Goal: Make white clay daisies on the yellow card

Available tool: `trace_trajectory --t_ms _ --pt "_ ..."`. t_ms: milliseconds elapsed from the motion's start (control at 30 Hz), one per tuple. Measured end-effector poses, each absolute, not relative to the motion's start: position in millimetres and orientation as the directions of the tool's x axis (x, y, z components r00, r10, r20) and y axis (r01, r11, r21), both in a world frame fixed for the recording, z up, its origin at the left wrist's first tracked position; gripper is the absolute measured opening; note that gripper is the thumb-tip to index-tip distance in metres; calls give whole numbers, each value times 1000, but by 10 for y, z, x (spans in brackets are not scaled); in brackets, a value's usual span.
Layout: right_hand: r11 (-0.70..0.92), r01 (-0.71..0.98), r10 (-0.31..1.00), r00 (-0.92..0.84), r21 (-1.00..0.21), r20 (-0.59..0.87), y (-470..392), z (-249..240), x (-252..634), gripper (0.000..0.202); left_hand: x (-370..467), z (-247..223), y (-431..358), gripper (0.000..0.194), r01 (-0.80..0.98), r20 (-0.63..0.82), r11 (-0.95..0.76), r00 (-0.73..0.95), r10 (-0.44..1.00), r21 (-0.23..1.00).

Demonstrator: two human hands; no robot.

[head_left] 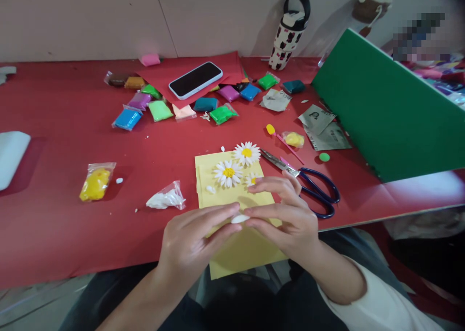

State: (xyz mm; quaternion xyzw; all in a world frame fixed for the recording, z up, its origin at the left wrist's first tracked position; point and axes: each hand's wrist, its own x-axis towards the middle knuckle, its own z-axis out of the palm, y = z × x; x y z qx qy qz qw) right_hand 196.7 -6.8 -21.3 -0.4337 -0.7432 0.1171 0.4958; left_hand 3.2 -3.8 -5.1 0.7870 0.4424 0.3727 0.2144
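Between the fingertips of my left hand [198,231] and my right hand [286,219] is a small white piece of clay [240,218], flattened and pointed like a petal. Both hands pinch it from either side, above yellow paper [240,253] that juts past the table edge. Two clay daisies with white petals and yellow centres, one nearer [228,173] and one farther [247,152], lie on the paper. A third daisy [251,179] is partly hidden by my right fingers. A white clay lump [210,189] sits left of the daisies. Dark-handled scissors [308,181] rest beside my right hand.
Left of the paper lie an open bag of white clay [167,198] and a bag of yellow clay [97,183]. Several coloured clay packets [160,110], a phone [196,80] and a patterned tumbler [286,40] are at the back. A green board [392,113] stands at right.
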Motion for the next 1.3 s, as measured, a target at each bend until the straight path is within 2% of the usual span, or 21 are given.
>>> trace_trajectory --t_ms 200,300,467,667,767,1100,1300 --pt "619 523 746 -160 -586 646 -69 -227 1970 10 38 -56 -12 13 486 517 -631 363 775 605" --pt "614 519 750 -146 -595 646 -69 -225 1975 6 35 -57 -8 17 500 504 -626 372 779 598" --pt "614 518 753 -157 -596 639 -69 -221 1961 12 27 -74 -18 11 485 509 -625 363 780 612" --pt "617 507 754 -159 -602 638 -75 -229 1955 4 29 -96 -14 13 482 493 -614 366 790 626" --pt "620 507 752 -168 -599 637 -77 -234 1954 6 34 -97 -14 9 482 509 -622 359 782 617" --pt "604 523 762 -158 -601 628 -83 -248 1937 4 31 -101 -7 10 493 507 -625 368 780 605" --pt "597 525 767 -153 -607 623 -76 -255 1936 6 11 -109 -31 10 479 441 -555 337 832 680"
